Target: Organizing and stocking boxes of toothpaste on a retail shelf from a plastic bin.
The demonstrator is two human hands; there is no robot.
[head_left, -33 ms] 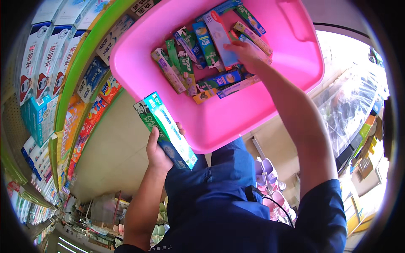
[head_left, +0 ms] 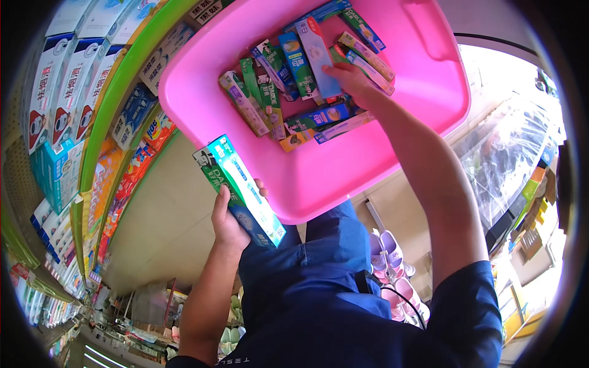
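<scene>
My left hand (head_left: 230, 224) is closed around a green, white and blue toothpaste box (head_left: 245, 187), held at a slant outside the near left corner of a pink plastic tub (head_left: 325, 175). Inside the tub, my right hand (head_left: 356, 84) grips the lower part of a pale lilac toothpaste box (head_left: 316, 52), its thumb on the edge; the other fingers are partly hidden. Around that hand lie several more toothpaste boxes, among them a blue and green box (head_left: 297, 64), a purple and yellow box (head_left: 245, 104) and a small orange-ended box (head_left: 297, 141).
Shelves with a green edge (head_left: 104, 116) hold several boxed goods (head_left: 61, 92) and orange packets (head_left: 123, 184) on the left. Slippers (head_left: 389, 251) hang below the tub. Clear plastic sheeting (head_left: 506, 153) covers goods on the right.
</scene>
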